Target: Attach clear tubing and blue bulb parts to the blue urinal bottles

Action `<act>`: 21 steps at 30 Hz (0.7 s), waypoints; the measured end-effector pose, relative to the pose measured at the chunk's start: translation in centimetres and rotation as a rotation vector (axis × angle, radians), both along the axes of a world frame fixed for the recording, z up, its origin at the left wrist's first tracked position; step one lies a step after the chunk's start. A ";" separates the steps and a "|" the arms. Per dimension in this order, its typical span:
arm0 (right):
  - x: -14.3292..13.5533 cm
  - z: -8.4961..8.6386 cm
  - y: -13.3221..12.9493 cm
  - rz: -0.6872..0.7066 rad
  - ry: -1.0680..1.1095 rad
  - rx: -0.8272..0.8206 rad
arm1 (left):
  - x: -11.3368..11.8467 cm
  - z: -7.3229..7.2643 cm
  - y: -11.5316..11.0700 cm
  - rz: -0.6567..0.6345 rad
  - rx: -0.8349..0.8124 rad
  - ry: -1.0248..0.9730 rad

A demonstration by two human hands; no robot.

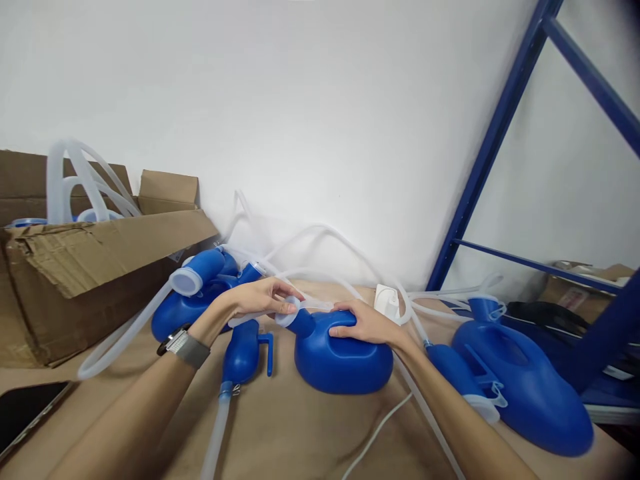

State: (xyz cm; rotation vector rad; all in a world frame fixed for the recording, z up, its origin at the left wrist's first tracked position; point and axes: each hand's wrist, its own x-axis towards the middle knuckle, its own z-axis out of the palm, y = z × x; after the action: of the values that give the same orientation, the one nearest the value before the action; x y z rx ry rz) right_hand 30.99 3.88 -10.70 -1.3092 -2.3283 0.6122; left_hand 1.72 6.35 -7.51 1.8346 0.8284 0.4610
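Observation:
Near the middle of the table lies a blue plastic urinal bottle [345, 367], its neck pointing left. My right hand [367, 323] is wrapped round its handle from the right. At the neck's mouth, my left hand [263, 298] pinches the whitish cap [287, 313] between thumb and fingers. A translucent tube passes behind both hands; whether the left fingers touch it I cannot tell. Left of this bottle rests a blue funnel piece [241, 357] with a hook-shaped handle and a tube [216, 433] clipped to its lower end.
A cardboard box [100, 267] holding tubes stands at left, beside another blue bottle [167, 319] and funnel [203, 267]. At right lie a bottle [545, 407] and funnel [453, 373]. A white adapter [387, 301], a phone [27, 413] and a blue rack [493, 147] surround the work area.

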 end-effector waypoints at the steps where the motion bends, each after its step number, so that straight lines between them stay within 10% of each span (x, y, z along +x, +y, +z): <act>1: 0.0 -0.1 0.0 0.005 -0.004 0.017 | 0.1 -0.1 0.1 -0.003 -0.021 -0.013; 21: 0.1 0.2 -0.6 0.041 0.002 0.018 | 0.4 -3.1 1.8 0.011 -0.218 -0.203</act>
State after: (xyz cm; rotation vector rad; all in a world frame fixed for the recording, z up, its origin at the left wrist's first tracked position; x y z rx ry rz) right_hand 31.06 3.27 -10.54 -1.2556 -2.3588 0.6027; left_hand 2.15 8.15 -10.59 1.5547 0.7207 0.5331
